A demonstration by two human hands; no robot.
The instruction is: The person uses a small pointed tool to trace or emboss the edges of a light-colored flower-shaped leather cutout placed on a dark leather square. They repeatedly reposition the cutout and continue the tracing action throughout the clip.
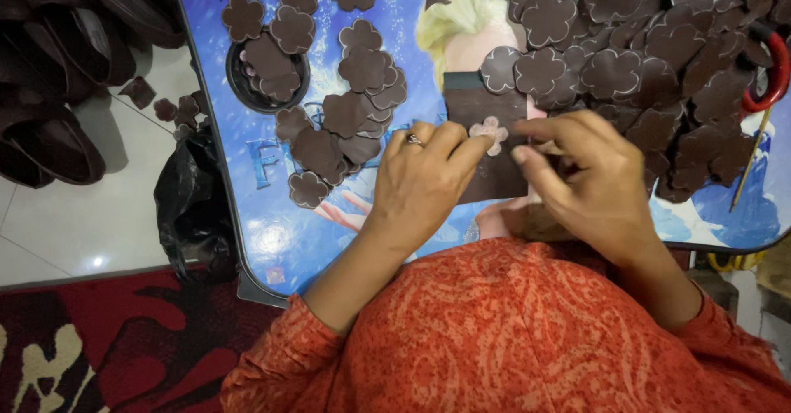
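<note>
Brown and thin, the cut sheet (pixel 488 145) is lying flat on the blue counter (pixel 272 232), near me. My left hand (pixel 424 184) and right hand (pixel 589 178) are pinching it, fingers (pixel 474 151) together. It looks soft, light and bendy, so I am holding its edges.

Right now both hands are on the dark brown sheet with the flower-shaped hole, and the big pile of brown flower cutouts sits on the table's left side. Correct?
Not quite. The head view shows both hands, left hand and right hand, on the dark brown sheet, but the big pile of brown flower cutouts sits on the table's right side.
</note>
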